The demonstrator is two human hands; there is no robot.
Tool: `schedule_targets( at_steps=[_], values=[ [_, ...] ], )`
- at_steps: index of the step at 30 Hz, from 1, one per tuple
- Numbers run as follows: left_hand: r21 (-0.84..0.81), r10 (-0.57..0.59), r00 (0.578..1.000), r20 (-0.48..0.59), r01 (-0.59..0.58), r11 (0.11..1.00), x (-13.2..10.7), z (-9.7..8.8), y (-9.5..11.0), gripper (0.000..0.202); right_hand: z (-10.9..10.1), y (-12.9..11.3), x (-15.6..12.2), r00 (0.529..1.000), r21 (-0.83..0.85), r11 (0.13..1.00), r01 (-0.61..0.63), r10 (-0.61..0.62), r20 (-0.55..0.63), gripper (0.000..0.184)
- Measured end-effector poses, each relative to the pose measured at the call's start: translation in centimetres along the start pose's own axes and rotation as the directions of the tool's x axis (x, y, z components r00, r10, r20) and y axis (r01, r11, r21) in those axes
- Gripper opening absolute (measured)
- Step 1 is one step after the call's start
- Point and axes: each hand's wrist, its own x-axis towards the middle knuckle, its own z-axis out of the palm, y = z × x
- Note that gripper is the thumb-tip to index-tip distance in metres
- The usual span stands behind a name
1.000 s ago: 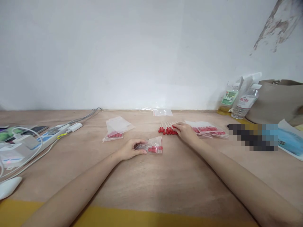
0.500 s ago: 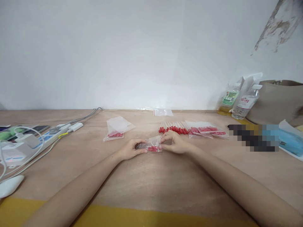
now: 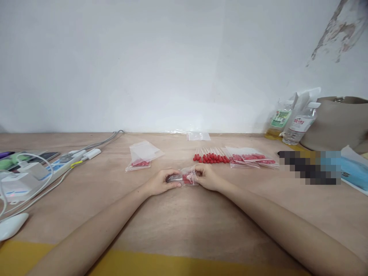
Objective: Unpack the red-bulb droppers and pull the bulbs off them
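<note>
Between my two hands is a clear plastic bag [image 3: 188,177] with red-tipped sticks inside. My left hand [image 3: 162,182] grips its left end between thumb and fingers. At the bag's right end, my right hand [image 3: 208,177] pinches the crumpled plastic by the red tips. Just beyond it lies a row of loose sticks with red tips [image 3: 214,158], their pale shafts pointing to the wall. Several filled bags [image 3: 253,158] overlap to the right of that row. Another small pile of bags [image 3: 140,159] with red tips showing lies to the left.
A flat clear bag [image 3: 199,136] lies by the wall. On the left are a power strip [image 3: 61,165] with chargers and cables, and a white mouse [image 3: 13,226]. Two plastic bottles [image 3: 300,124], a grey-brown bag [image 3: 339,122] and a blue package [image 3: 355,170] stand or lie on the right.
The bag's right end is more crumpled, and my right hand has shifted slightly down, its fingers closer in on the plastic. My left hand stays nearly in place.
</note>
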Motion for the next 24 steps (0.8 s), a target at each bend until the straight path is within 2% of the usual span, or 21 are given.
schedule_targets(
  at_steps=[4,6,9,13,16,19,22,24],
  values=[
    [-0.038,-0.016,1.0,-0.005,0.016,0.999,0.1,0.0,0.1,0.043,-0.8,0.6,0.0,0.976,0.176,0.982,-0.069,0.031,0.214,0.041],
    [-0.057,-0.024,1.0,0.004,0.024,0.998,0.1,0.0,0.0,0.044,-0.8,0.7,-0.1,0.963,0.222,0.969,-0.104,0.043,0.266,0.045],
    [-0.083,-0.031,0.999,0.016,0.033,0.996,0.1,0.0,0.0,0.048,-0.4,0.3,-0.1,0.97,0.186,0.978,-0.098,0.052,0.239,0.041],
    [-0.083,0.006,0.999,0.034,-0.003,0.997,0.1,-0.1,0.3,0.052,0.1,-0.9,0.0,0.982,0.045,0.998,0.036,-0.044,0.185,0.028],
    [-0.012,0.043,0.998,0.049,-0.043,0.999,0.2,-0.3,0.5,0.054,0.0,-1.6,-0.1,0.962,0.005,0.994,0.107,-0.105,0.253,0.022],
    [0.093,0.064,0.993,0.098,-0.074,0.993,0.1,-0.5,0.5,0.06,-0.1,-1.7,-0.3,0.97,-0.025,0.994,0.108,-0.1,0.22,0.02],
    [0.182,0.036,0.988,0.149,-0.064,0.981,0.1,-0.5,0.3,0.051,0.0,-1.5,-0.4,0.991,0.0,1.0,0.017,-0.017,0.135,0.015],
    [0.22,0.005,0.986,0.166,-0.041,0.975,0.0,-0.4,0.3,0.046,0.0,-1.4,-0.3,0.978,0.147,0.973,-0.176,0.155,0.142,0.014]
  ],
)
